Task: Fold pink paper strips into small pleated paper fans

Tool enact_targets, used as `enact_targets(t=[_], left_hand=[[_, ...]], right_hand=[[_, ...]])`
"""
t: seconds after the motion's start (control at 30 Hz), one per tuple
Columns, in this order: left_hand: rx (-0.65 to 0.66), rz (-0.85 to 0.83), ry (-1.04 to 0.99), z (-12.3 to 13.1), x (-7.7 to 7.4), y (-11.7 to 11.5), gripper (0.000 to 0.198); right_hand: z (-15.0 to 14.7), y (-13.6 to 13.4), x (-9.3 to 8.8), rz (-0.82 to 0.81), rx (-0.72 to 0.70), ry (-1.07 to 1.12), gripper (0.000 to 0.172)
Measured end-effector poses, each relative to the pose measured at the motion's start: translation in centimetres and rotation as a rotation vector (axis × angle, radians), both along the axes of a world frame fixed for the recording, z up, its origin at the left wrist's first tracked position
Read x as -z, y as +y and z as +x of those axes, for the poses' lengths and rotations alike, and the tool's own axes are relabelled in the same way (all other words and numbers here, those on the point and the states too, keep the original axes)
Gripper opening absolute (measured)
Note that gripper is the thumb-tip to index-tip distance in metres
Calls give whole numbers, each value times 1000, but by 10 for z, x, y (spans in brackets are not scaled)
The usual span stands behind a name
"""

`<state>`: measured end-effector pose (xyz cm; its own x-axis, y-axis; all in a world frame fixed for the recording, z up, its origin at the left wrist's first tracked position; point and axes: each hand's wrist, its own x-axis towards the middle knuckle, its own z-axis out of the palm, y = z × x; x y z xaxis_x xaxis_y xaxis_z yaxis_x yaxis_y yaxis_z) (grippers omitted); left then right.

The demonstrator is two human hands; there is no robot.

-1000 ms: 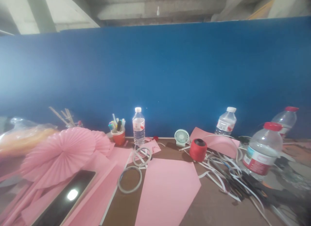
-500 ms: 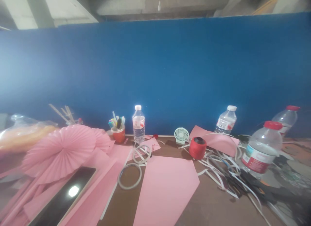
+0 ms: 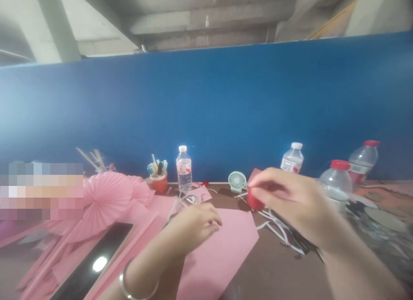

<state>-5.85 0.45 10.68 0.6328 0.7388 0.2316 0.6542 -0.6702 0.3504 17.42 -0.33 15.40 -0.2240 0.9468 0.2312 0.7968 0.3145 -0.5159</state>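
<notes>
My right hand (image 3: 290, 201) is at a red spool of thread (image 3: 256, 202), its thumb and fingers bent around the top and partly covering it. The spool stands on the brown table. My left hand (image 3: 201, 224) hovers above a sheet of pink paper (image 3: 226, 252), its fingers loosely bent with a gap at the thumb and nothing visible in them. A silver bangle (image 3: 124, 287) circles the left wrist. Beside the spool, a small pale green fan (image 3: 237, 180) faces me.
Pink folded paper fans (image 3: 103, 201) and a phone (image 3: 97, 257) lie to the left. A cup of pens (image 3: 159, 183) and a water bottle (image 3: 183, 171) stand at the back. White strips (image 3: 279, 231) and more bottles (image 3: 340, 179) are on the right, before a blue partition (image 3: 206, 106).
Both my hands have come into view, the right reaching the red spool and the left moving over the pink paper. The view has tipped up slightly.
</notes>
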Motion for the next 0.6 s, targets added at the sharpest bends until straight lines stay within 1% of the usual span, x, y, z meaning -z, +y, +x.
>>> enact_targets(t=[0.03, 0.1, 0.13, 0.17, 0.2, 0.23, 0.3, 0.37, 0.47, 0.53, 0.6], left_hand=[[44, -19, 80, 9, 20, 3, 22], [132, 1, 182, 24, 57, 4, 42], [181, 18, 219, 31, 73, 2, 49], [229, 36, 253, 35, 85, -1, 53], [249, 51, 281, 39, 94, -3, 55], [251, 56, 305, 41, 99, -6, 57], [235, 36, 344, 43, 100, -9, 62], [217, -7, 363, 43, 96, -9, 65], [225, -84, 355, 40, 91, -8, 57], [192, -125, 322, 39, 92, -8, 49], [117, -137, 289, 38, 96, -8, 48]], right_hand=[[-6, 4, 5, -1, -36, 16, 25], [-17, 19, 22, -171, -165, -72, 12], [-21, 29, 32, -256, -211, -151, 8], [-23, 38, 43, -328, -232, -233, 10], [-24, 46, 54, -424, -246, -311, 14], [-25, 53, 63, -519, -228, -389, 17], [-24, 61, 77, -592, -219, -505, 13], [-24, 64, 85, -608, -208, -556, 6], [-25, 66, 93, -610, -165, -606, 11], [-26, 68, 99, -572, -111, -623, 19], [-27, 70, 107, -513, -63, -615, 39]])
